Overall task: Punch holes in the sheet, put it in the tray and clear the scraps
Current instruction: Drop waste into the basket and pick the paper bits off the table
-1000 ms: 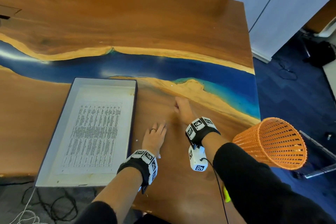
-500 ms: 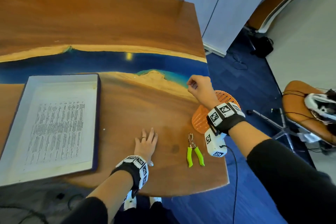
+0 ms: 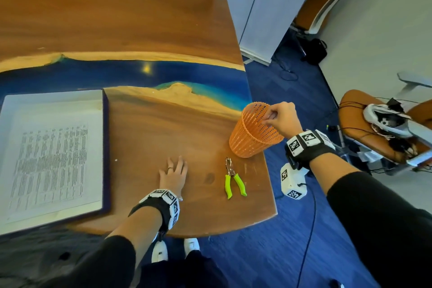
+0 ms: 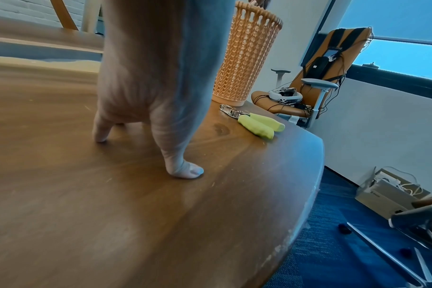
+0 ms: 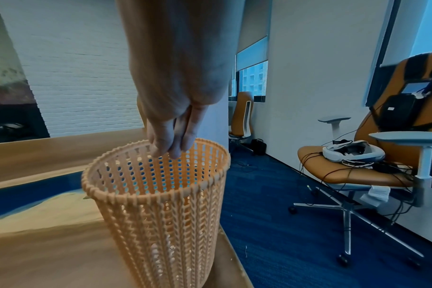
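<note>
Right hand hangs over the mouth of the orange basket, fingertips bunched together just above its rim at the table's right edge. Left hand lies flat, fingers spread, between the hole punch and the tray holding the sheet.

Your table is brown wood with a blue band running across it. On it, at your left, lies the tray. Near the right edge stands the orange basket, upright. Just in front of it lies the green-handled punch. Your left hand rests flat on the wood.
</note>
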Tool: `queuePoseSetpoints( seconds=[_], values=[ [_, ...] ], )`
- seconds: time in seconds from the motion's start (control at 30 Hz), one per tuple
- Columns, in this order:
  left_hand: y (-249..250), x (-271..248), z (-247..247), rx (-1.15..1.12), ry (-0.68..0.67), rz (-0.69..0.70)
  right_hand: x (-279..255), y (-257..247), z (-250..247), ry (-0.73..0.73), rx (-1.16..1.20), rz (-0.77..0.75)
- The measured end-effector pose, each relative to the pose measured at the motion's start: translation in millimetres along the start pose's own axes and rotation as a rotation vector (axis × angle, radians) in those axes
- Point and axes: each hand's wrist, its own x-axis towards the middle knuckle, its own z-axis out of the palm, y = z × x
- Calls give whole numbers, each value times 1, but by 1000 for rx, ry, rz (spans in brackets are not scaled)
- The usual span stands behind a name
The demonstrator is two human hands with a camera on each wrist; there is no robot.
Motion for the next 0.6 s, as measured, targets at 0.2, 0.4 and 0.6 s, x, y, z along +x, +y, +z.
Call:
queuePoseSetpoints(
  seconds=[0.2, 0.4, 0.6],
  values=[
    [1, 1, 0, -17, -14, -3, 1, 2, 0, -22, 33, 29],
    [0, 3, -1, 9, -13, -10, 3, 2, -5, -23, 17, 61],
    [1, 3, -1, 9, -10, -12, 2, 3, -5, -19, -60, 57]
  ],
)
